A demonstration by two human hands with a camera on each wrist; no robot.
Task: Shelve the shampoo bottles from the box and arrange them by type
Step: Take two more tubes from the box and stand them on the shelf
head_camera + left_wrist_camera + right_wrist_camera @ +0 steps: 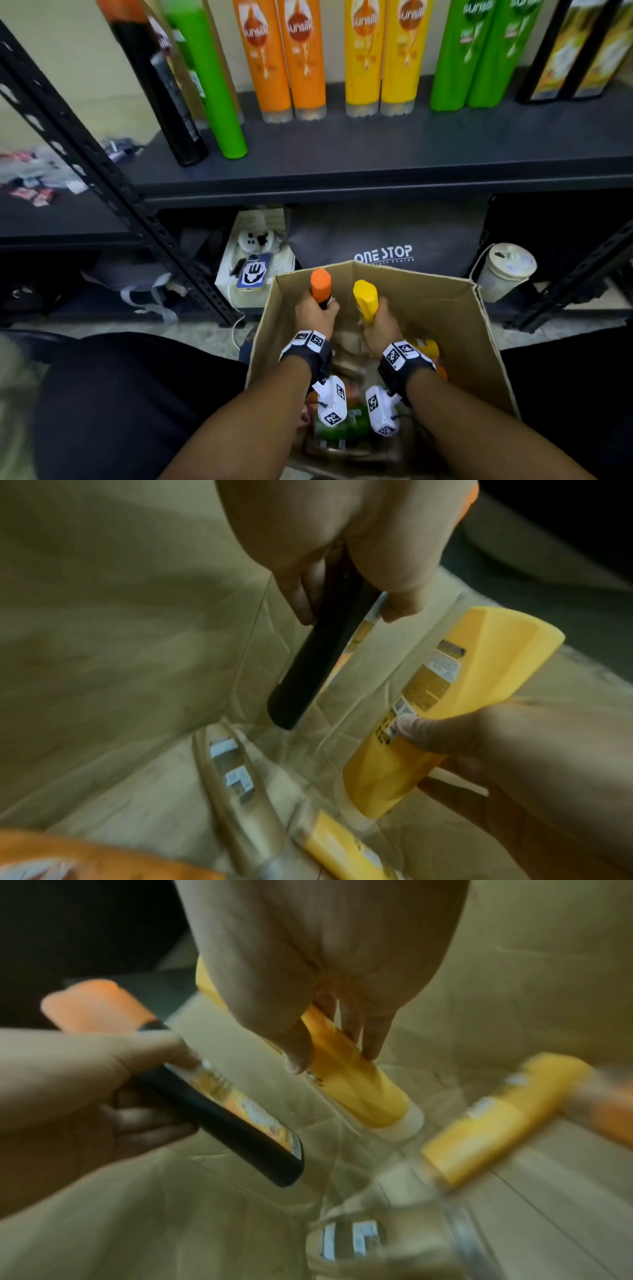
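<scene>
- Two hands are working inside the cardboard box (479, 329), each with its grip closed around a shampoo bottle.
- The left hand (315, 313) is wrapping its fingers (298, 599) around the black bottle (308, 666), which is carrying an orange cap (321, 284); the cap end is pointing up toward the shelf and the black base is hanging clear of the box floor.
- The right hand (378, 327) is curling its thumb and fingers around the yellow bottle (366, 301), holding it cap end up just beside the black one, the two bottles apart.
- In the right wrist view the yellow bottle's clear base is pointing down toward the box floor.
- More bottles are lying in the box beneath the wrists: another yellow one (496, 1123), a green one (342, 428) and something orange, all blurred.
- On the shelf (376, 154) above, bottles are standing upright in pairs: two orange bottles (284, 68), two yellow shelf bottles (383, 61) and two green shelf bottles (479, 58), with dark-and-gold ones at the far right.
- At the shelf's left end a tall black bottle (161, 96) and a plain green one are leaning toward the front.
- A grey bag (383, 236) printed "ONE STOP" is sitting under the shelf behind the box, with a white lidded cup (503, 270) to its right.
</scene>
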